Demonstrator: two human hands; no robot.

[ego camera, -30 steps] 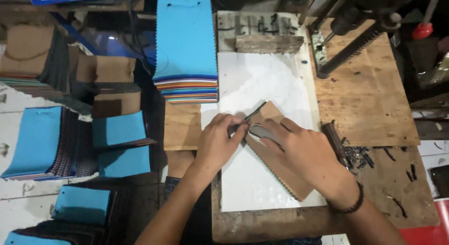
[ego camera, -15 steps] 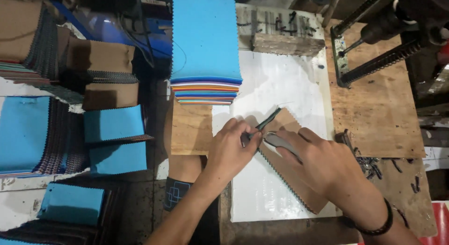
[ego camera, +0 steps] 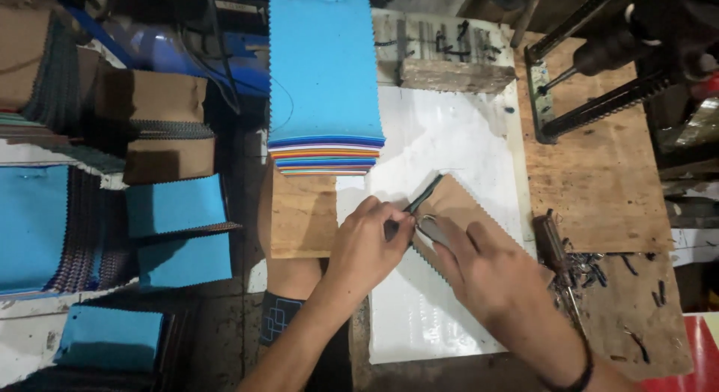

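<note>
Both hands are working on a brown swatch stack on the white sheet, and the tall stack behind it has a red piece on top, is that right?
Not quite. The top of the tall stack is blue, not red, as the head view shows. The rest holds: the left hand and right hand are on the brown swatch stack, which lies on the white sheet.
</note>
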